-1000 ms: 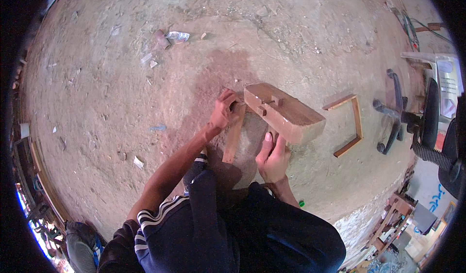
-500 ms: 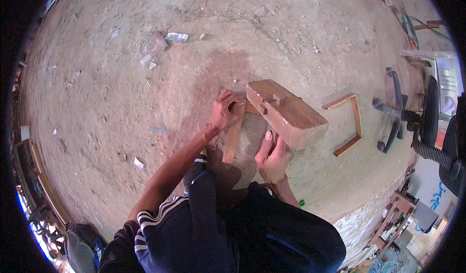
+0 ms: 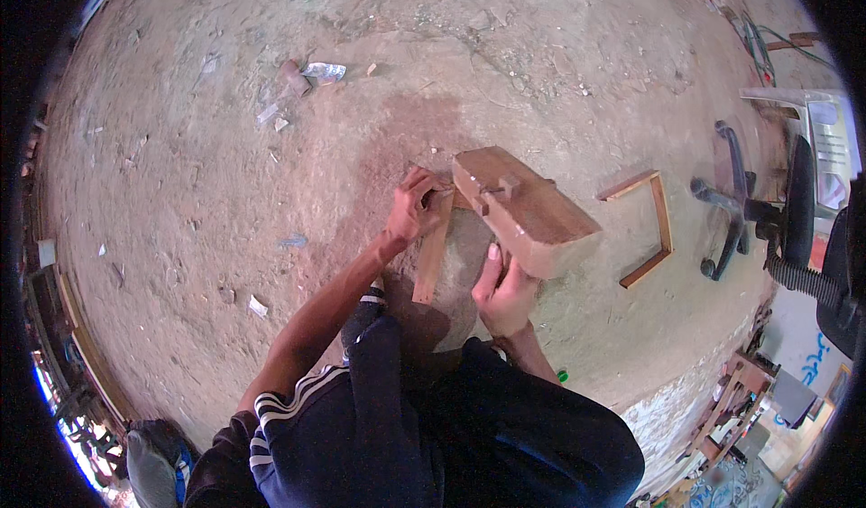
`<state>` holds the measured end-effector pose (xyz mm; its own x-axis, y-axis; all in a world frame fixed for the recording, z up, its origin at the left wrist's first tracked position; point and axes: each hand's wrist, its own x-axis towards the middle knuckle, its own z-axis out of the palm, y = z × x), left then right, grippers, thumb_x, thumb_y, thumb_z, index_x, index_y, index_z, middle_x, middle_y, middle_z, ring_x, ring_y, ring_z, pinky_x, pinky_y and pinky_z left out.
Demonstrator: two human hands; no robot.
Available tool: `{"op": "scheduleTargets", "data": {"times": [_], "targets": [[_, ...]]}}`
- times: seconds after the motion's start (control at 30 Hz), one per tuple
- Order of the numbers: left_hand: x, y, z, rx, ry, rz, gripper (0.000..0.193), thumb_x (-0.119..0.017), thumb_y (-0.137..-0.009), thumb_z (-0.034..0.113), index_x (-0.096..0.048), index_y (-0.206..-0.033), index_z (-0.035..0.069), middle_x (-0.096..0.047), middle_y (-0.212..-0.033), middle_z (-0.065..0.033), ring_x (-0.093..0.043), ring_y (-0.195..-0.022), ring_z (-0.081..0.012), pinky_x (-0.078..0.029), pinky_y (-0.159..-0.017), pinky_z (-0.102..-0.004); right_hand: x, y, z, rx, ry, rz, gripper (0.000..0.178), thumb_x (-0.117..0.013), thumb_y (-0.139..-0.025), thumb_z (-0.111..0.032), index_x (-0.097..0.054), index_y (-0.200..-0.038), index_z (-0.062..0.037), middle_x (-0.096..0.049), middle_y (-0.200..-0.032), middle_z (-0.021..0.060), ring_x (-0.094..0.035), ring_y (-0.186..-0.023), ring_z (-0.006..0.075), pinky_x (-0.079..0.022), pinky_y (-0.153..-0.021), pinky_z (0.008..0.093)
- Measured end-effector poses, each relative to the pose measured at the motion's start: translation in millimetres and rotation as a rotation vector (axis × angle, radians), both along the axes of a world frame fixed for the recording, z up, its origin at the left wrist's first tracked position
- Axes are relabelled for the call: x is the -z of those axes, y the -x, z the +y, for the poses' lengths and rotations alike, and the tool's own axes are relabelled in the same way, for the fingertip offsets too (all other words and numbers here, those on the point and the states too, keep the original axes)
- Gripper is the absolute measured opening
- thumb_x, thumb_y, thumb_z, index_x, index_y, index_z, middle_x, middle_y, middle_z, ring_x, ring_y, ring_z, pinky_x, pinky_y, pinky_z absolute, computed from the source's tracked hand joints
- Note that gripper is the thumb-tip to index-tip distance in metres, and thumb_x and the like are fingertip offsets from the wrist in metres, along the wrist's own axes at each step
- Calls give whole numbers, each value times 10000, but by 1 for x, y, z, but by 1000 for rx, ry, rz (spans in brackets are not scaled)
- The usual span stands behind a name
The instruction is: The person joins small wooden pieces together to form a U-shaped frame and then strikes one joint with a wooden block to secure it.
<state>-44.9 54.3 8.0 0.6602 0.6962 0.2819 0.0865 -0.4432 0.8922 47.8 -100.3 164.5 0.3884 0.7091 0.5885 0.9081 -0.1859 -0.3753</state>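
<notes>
A big wooden mallet point(image 3: 532, 208) is in my right hand point(image 3: 505, 293), whose fingers are wrapped round its handle with the thumb up. Most of the handle is hidden beneath the block-shaped head. Just left of the head, my left hand point(image 3: 413, 207) is closed at the far end of a flat wooden strip point(image 3: 433, 260). That strip points back toward my feet and meets a second strip at a corner, partly covered by the mallet head. Anything smaller pinched in the left fingertips is too small to make out.
On the dirt floor at right lies a three-sided wooden frame point(image 3: 666, 224). Beyond it stands a swivel chair base point(image 3: 726, 203). Far left are a brown cylindrical piece point(image 3: 293, 78) and a crumpled silvery wrapper point(image 3: 325, 71). A dark bag point(image 3: 153, 463) sits at lower left.
The mallet head has shifted slightly left, toward my left hand, and my right hand has moved with it. My left hand and the wooden strip stay in place.
</notes>
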Motion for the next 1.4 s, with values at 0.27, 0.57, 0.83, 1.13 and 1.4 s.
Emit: {"op": "scheduleTargets", "data": {"times": [0.27, 0.57, 0.83, 1.13, 1.4], "targets": [[-1, 0, 3, 0, -63, -45, 229, -652, -667, -93, -661, -884, -18, -643, -891, -147, -617, -850, -341, -523, -740, -409, 10, 12, -13, 177, 602, 543, 265, -604, -970, -128, -576, -1180, 31, -679, -803, 237, -671, -708, 443, -508, -610, 506], [-5, -2, 2, 10, -53, -9, 243, -658, -638, -76, -664, -872, -9, -652, -882, -136, -630, -869, -330, -529, -752, -398, 14, 14, -7, 7, 291, 214, 292, -592, -974, -134, -541, -1230, -2, -628, -643, 229, -632, -534, 416, -457, -468, 490], [3, 0, 3, 8, -41, -16, 202, -655, -657, -62, -646, -854, -19, -656, -898, -138, -631, -892, -337, -531, -765, -403, 7, 15, -14, 121, 176, 403, 309, -579, -977, -143, -553, -1253, -7, -670, -774, 241, -661, -670, 448, -515, -594, 482], [-1, 4, 5, 12, -57, 18, 192, -659, -672, -79, -642, -854, -21, -648, -882, -141, -618, -859, -348, -520, -745, -408, 3, 16, -7, 103, 667, 505, 227, -559, -993, -143, -590, -1175, -10, -669, -804, 249, -668, -680, 441, -507, -569, 485], [-8, -6, -1, -24, -33, -42, 172, -675, -679, -68, -654, -840, -11, -648, -856, -133, -619, -833, -334, -517, -725, -411, 1, 16, -19, 30, 157, 159, 235, -590, -969, -96, -596, -1130, 74, -669, -808, 264, -674, -674, 437, -514, -547, 459]]}}
